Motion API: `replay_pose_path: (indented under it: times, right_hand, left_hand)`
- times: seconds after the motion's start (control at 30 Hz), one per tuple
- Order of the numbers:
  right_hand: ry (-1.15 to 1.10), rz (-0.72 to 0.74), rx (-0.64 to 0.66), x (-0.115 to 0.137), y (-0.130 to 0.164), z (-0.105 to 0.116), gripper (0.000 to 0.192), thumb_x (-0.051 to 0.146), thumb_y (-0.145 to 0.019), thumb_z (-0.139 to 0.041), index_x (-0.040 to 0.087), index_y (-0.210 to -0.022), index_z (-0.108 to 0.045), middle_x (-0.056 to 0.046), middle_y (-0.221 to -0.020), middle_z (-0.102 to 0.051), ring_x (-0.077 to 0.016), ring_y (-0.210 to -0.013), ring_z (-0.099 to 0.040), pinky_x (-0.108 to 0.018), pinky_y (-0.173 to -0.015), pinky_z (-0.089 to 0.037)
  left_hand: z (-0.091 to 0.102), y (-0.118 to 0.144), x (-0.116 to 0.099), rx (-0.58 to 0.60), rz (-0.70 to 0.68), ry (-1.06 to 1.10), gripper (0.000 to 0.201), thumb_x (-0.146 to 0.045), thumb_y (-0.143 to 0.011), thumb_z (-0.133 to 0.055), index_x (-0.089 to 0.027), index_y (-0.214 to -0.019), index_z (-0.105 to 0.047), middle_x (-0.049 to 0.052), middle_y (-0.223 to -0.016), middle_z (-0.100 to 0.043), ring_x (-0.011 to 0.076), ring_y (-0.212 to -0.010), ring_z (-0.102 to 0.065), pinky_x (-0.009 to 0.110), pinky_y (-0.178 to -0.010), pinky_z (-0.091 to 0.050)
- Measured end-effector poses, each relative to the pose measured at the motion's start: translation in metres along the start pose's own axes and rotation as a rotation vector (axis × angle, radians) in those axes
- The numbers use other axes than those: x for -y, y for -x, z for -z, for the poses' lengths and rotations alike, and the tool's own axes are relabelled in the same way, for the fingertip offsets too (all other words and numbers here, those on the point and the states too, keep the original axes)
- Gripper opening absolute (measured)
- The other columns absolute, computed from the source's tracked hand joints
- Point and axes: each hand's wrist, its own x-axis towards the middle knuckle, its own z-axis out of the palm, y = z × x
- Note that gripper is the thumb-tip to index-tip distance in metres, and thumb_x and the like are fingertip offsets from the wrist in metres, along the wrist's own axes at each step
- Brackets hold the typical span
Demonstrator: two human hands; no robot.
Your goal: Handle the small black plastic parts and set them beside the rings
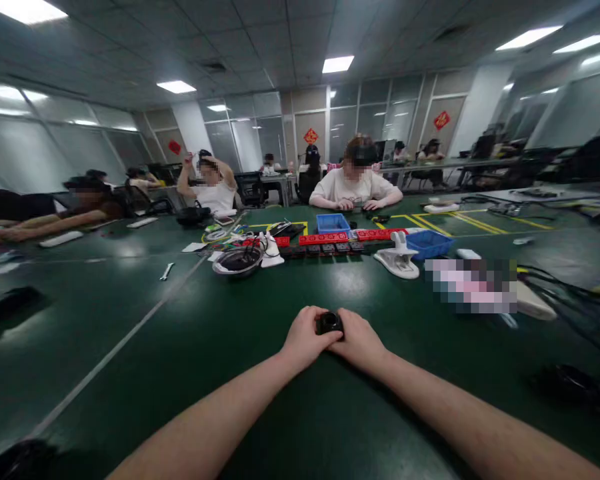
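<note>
Along the left edge of the green table [130,427] we see a small wrench [167,271] lying loose, well apart from our hands, and a seam line running diagonally across the top. A person's forearm [55,223] rests flat near the far left edge — a co-worker, not us.

Our left hand [306,339] comes in low over the near edge, forearm resting on the table, which would steady it for fine work. Its fingers are curled closed against the left side of a small black part [329,323]. The part sits between both hands, at their fingertips and just above the table; we cannot tell whether it touches the surface. Our right hand [361,341] mirrors the left, closed on the part's right side — so the part is pinched from both sides, its round top showing between the thumbs. Holding it this close and central seems meant to keep it square under our eyes.

Beyond the hands, toward the middle of the table, lie a round metal bowl [238,261] with dark contents, a row of red blocks [324,238], a blue tray [333,223], a white clamp-like tool [399,261] and a blue bin [429,244]. A seated person in white [355,190] works at the far edge. Toward the right edge, black cables [565,287] trail across the top.
</note>
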Motion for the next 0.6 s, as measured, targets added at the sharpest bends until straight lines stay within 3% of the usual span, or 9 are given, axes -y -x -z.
replay_pose_path:
  times: [0.13, 0.23, 0.37, 0.6]
  right_hand:
    - [-0.164, 0.174, 0.135, -0.011, -0.006, 0.012, 0.040, 0.036, -0.061, -0.060, 0.017, -0.096, -0.051, -0.005, -0.087, -0.054, -0.0179, -0.078, -0.050, -0.028, -0.068, -0.036]
    - [-0.268, 0.253, 0.279, -0.017, -0.009, 0.020, 0.029, 0.031, -0.063, -0.059, 0.016, -0.088, -0.055, -0.003, -0.082, -0.054, -0.0160, -0.075, -0.050, -0.026, -0.065, -0.037]
    - [-0.363, 0.276, 0.362, -0.020, -0.011, 0.027, 0.024, 0.026, -0.065, -0.059, 0.015, -0.086, -0.055, -0.002, -0.079, -0.053, -0.0143, -0.072, -0.049, -0.024, -0.063, -0.037]
    - [-0.350, 0.245, 0.351, -0.019, -0.013, 0.024, 0.022, 0.026, -0.065, -0.059, 0.014, -0.082, -0.055, -0.002, -0.075, -0.052, -0.0141, -0.069, -0.047, -0.024, -0.059, -0.037]
  left_hand:
    - [0.013, -0.003, 0.004, 0.181, -0.064, 0.064, 0.039, -0.032, -0.057, -0.066, -0.018, -0.091, -0.054, 0.002, -0.085, -0.051, 0.0147, -0.075, -0.048, 0.026, -0.065, -0.038]
    - [0.018, -0.004, 0.005, 0.266, -0.080, 0.098, 0.042, -0.035, -0.057, -0.066, -0.018, -0.094, -0.054, 0.002, -0.086, -0.051, 0.0142, -0.073, -0.048, 0.025, -0.063, -0.038]
    - [0.020, -0.003, 0.004, 0.279, -0.092, 0.113, 0.043, -0.036, -0.057, -0.066, -0.018, -0.094, -0.053, 0.003, -0.088, -0.050, 0.0151, -0.076, -0.048, 0.026, -0.066, -0.038]
    - [0.022, -0.003, 0.002, 0.279, -0.103, 0.132, 0.043, -0.036, -0.057, -0.066, -0.018, -0.094, -0.054, 0.004, -0.090, -0.050, 0.0164, -0.081, -0.047, 0.028, -0.069, -0.038]
